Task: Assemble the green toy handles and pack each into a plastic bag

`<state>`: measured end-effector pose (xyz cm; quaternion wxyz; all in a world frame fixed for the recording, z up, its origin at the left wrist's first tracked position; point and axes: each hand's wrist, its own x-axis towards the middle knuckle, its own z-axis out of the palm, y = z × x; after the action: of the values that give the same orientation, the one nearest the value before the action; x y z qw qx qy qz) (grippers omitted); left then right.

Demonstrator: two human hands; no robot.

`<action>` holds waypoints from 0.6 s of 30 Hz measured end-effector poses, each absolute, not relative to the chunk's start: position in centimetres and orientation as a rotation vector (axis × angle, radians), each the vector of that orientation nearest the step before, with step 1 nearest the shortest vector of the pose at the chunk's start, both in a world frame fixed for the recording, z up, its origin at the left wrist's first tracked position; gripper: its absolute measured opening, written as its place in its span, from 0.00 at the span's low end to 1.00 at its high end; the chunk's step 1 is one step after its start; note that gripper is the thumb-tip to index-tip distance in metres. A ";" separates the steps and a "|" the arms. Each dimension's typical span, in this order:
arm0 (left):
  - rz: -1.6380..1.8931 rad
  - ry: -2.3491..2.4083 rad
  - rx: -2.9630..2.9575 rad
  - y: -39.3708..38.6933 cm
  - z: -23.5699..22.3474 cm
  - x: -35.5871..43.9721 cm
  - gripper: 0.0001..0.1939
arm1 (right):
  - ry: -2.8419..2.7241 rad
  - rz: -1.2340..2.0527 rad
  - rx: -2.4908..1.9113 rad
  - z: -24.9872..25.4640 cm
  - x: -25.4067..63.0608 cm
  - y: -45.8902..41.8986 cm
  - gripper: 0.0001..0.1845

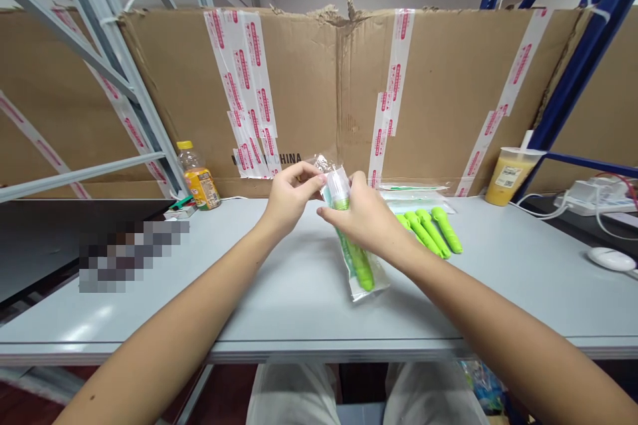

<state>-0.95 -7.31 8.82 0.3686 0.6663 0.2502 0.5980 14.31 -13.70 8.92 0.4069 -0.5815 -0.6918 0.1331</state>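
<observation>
A clear plastic bag (pixel 351 289) hangs tilted above the table, with a bright green stick-shaped item (pixel 363 269) inside it. The item's upper end has a clear, see-through cap (pixel 339 184); its exact kind I cannot make out. My right hand (pixel 367 212) is wrapped round the upper part of the bag and item, thumb across the front. At the bag's mouth, my left hand (pixel 295 194) pinches the plastic between thumb and fingers. Just right of my right hand, several similar green sticks (pixel 437 232) lie side by side on the table.
Flat plastic bags (pixel 416 200) lie behind the green sticks. A cardboard wall (pixel 309 93) closes off the back of the grey table (pixel 279 305). An orange drink bottle (pixel 202 182) stands left, a drink cup (pixel 511 176) right, near a white mouse (pixel 611 259) and power strip (pixel 601 196).
</observation>
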 end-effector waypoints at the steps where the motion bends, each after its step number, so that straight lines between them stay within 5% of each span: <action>1: 1.526 0.663 1.712 -7.0 8.7 -1.3 0.09 | -1.715 0.440 -1.381 8.4 14.2 -13.1 0.29; 6: 1.410 0.681 1.714 -6.0 8.0 -2.7 0.10 | -1.462 0.881 -0.979 6.5 13.4 -10.4 0.22; 18: 1.261 0.638 1.780 -8.6 6.5 -0.5 0.12 | -1.327 0.999 -0.887 5.5 16.7 -10.9 0.11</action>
<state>-0.54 -8.61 6.51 0.4208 0.7105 0.2546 0.5033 16.74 -10.94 5.49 0.5884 -0.3809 -0.5698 0.4289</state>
